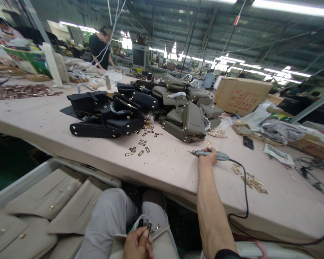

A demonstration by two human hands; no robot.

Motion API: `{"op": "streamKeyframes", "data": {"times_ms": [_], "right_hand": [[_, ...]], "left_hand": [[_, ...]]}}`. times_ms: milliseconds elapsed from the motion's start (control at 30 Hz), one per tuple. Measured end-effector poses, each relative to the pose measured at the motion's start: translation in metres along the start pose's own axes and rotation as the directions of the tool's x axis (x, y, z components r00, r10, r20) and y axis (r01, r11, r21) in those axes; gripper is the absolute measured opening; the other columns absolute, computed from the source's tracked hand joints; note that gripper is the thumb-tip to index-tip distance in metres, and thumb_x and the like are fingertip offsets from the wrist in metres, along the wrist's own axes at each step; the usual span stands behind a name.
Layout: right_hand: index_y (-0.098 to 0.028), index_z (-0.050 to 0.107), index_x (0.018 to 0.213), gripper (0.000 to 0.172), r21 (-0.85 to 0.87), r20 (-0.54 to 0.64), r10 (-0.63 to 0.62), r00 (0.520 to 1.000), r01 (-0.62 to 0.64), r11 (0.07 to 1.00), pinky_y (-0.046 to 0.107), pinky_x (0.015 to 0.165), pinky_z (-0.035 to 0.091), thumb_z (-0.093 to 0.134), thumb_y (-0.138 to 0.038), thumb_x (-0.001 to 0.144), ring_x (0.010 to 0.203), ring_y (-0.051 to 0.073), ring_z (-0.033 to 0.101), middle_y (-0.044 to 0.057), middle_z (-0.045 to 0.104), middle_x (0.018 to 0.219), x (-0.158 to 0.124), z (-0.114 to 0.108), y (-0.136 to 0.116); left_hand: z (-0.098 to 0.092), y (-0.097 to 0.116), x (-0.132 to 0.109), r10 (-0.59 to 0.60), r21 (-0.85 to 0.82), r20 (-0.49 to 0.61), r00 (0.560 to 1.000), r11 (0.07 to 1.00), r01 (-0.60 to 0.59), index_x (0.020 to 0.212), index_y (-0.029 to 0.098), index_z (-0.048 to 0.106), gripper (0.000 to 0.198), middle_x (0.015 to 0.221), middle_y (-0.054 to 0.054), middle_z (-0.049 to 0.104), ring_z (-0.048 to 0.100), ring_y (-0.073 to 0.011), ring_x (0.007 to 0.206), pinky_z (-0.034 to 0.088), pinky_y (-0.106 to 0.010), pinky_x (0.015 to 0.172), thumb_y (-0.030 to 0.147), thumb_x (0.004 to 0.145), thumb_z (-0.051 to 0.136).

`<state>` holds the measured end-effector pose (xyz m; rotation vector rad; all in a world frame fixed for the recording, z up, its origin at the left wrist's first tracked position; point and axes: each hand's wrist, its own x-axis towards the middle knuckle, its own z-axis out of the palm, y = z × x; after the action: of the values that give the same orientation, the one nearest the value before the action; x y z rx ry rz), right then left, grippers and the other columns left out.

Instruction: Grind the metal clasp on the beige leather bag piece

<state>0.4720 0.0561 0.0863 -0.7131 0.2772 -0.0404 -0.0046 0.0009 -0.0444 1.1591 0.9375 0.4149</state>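
My right hand point(211, 157) is wrapped round a grey electric screwdriver point(220, 155) at the table, its bit pointing left and a black cord trailing from its back end. Down at my lap, my left hand point(138, 241) pinches a small metal plate point(149, 228) between thumb and fingers, over a beige handbag point(162, 244) resting on my thighs. Several loose metal plates point(141, 153) lie on the table left of the screwdriver. More gold-coloured metal pieces point(250, 181) are scattered to its right.
Black handbags point(108, 124) and olive-grey handbags point(187, 120) are heaped mid-table. A white bin point(18, 185) of beige bags stands at my left. A phone point(248, 142), a cardboard box point(241, 95) and plastic bags occupy the right side. A person point(99, 50) stands across the table.
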Motion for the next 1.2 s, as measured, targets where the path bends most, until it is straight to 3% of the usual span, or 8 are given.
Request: {"op": "streamKeyframes", "data": {"times_ms": [567,767,1000,1200], "right_hand": [[-0.021,0.045,0.082,0.018,0.019,-0.032,0.012,0.999,-0.011,1.0,0.019,0.039,0.043,0.059,-0.011,0.077,0.049,0.009,0.05,-0.004,0.059,0.072,-0.004,0.003,-0.001],[-0.022,0.041,0.083,0.019,0.031,0.055,0.074,0.996,-0.076,0.997,0.017,0.043,0.043,0.057,-0.014,0.08,0.048,0.007,0.048,-0.006,0.055,0.072,-0.018,0.001,-0.014],[-0.02,0.043,0.086,0.013,0.043,0.252,0.153,0.955,-0.169,0.985,0.019,0.052,0.048,0.056,-0.016,0.086,0.049,0.004,0.045,-0.007,0.051,0.075,-0.066,-0.013,-0.053],[-0.02,0.049,0.086,0.008,-0.019,0.418,0.225,0.88,-0.239,0.971,0.022,0.055,0.052,0.056,-0.02,0.09,0.054,0.006,0.047,-0.003,0.053,0.082,-0.154,-0.05,-0.093]], "left_hand": [[0.002,0.001,0.0,0.002,0.006,-0.029,1.0,1.0,-0.001,0.065,0.019,0.063,0.061,0.039,-0.004,0.059,0.049,-0.0155,0.032,0.036,-0.025,0.042,0.078,0.08,0.059],[0.003,-0.005,0.002,0.018,-0.037,-0.033,0.999,0.999,-0.02,0.067,0.019,0.063,0.06,0.04,-0.004,0.06,0.05,-0.0153,0.032,0.034,-0.025,0.041,0.077,0.08,0.061],[0.0,0.006,-0.005,0.018,-0.016,-0.001,1.0,1.0,-0.018,0.066,0.02,0.062,0.054,0.04,-0.004,0.061,0.052,-0.0164,0.033,0.039,-0.026,0.043,0.071,0.084,0.058],[0.002,0.032,-0.021,0.025,0.015,-0.021,0.999,1.0,-0.025,0.065,0.019,0.062,0.044,0.044,-0.004,0.062,0.057,-0.0172,0.037,0.044,-0.028,0.045,0.054,0.09,0.055]]}}
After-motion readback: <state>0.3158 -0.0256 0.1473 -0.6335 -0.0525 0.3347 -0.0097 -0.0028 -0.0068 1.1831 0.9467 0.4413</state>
